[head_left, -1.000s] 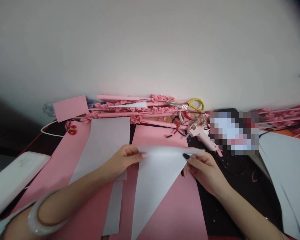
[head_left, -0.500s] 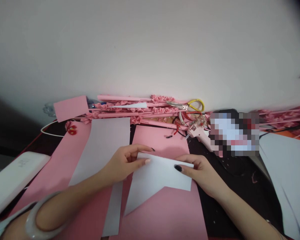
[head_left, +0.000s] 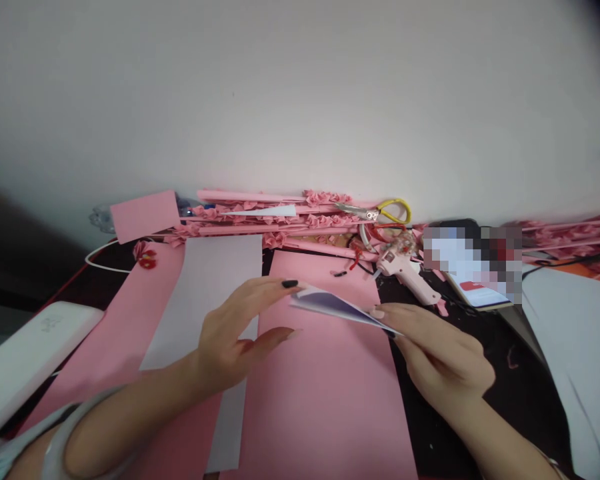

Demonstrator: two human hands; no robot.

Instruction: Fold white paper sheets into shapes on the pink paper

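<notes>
A folded white paper (head_left: 337, 307) is held above the pink sheet (head_left: 325, 407), seen nearly edge-on with a gap between its layers. My right hand (head_left: 443, 350) pinches its right end between thumb and fingers. My left hand (head_left: 245, 333) is at its left end, thumb and fingers spread apart; the fingertips are beside the paper's upper left corner, and the thumb is clear of it. Behind my left hand lies a larger white sheet (head_left: 207, 287), with a narrow white strip (head_left: 229, 427) below my left wrist.
Yellow-handled scissors (head_left: 395, 211) lie on pink paper flower stems (head_left: 240, 230) along the wall. A glue gun (head_left: 410, 273) and a phone (head_left: 473, 267) are at the back right. On the left sits a white box-like device (head_left: 40, 360); on the right, white sheets (head_left: 575, 347).
The white paper has been lifted and tipped from facing the camera to nearly edge-on. My left hand has let go and opened; my right hand has turned and shifted right with the paper.
</notes>
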